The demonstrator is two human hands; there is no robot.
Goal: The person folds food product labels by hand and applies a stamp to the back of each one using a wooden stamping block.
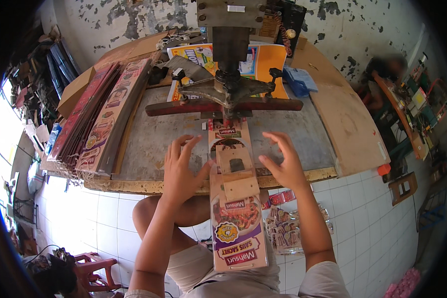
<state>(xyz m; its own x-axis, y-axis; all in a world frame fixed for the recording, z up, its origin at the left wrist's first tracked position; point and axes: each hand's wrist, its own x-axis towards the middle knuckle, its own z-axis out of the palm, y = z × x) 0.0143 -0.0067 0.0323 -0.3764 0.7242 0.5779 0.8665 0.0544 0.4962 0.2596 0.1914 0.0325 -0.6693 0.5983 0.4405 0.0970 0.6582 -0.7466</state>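
A long printed cardboard strip (237, 231), tan and purple with food pictures, runs from beneath the press (227, 92) over the table's front edge and above my lap. Lying on its middle is a light wooden block (241, 187) with a dark squarish opening in its far part. My left hand (181, 166) is open just left of the strip, fingers apart, its thumb close to the strip's edge. On the opposite side my right hand (284, 161) is likewise open, thumb and fingers spread. Neither hand grips anything.
Stacks of printed cardboard strips (116, 111) stand on the table's left side. Behind the press lies a colourful printed sheet (265, 62), with a blue packet (300, 82) to its right. Bundled printed pieces (285, 231) rest on the tiled floor. Another person (382, 74) sits at far right.
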